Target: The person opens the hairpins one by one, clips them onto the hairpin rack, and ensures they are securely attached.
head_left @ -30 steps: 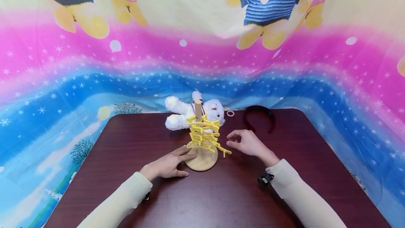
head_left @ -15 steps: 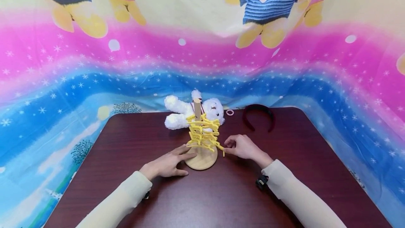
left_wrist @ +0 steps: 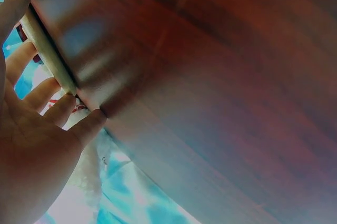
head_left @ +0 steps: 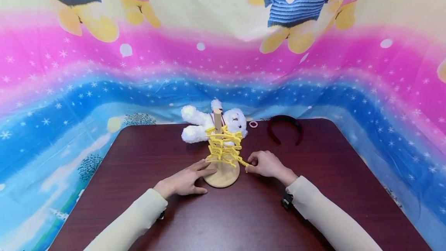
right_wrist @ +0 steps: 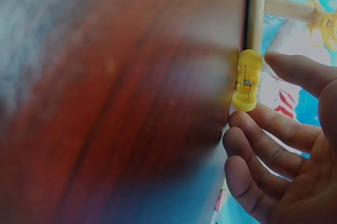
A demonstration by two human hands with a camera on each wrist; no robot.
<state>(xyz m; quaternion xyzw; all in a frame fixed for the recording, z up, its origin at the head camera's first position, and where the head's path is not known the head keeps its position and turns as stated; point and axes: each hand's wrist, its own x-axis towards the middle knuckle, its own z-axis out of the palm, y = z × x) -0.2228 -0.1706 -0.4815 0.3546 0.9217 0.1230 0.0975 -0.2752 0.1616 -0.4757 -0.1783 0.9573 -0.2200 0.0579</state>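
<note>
A wooden stand with a round base (head_left: 223,178) and an upright post (head_left: 217,121) stands mid-table. Several yellow clips (head_left: 224,146) surround the post in a loose stack, the lowest reaching out to the right. My left hand (head_left: 184,181) rests its fingertips on the base's left edge, fingers fairly straight; in the left wrist view they lie along the base rim (left_wrist: 50,50). At the end of the lowest clip, my right hand (head_left: 266,164) has its thumb and index finger on either side. The right wrist view shows this spring-loaded yellow clip (right_wrist: 246,82) between them, other fingers curled.
Behind the stand a white plush bear (head_left: 196,133) lies on its side. A small pink ring (head_left: 253,124) lies right of its head. Farther right is a dark red headband (head_left: 285,118). A printed cloth (head_left: 223,65) hangs behind the dark wooden table (head_left: 139,154).
My right hand has moved left and slightly down to the end of the lowest yellow clip, its thumb and index finger closing around it. The left hand stays on the base.
</note>
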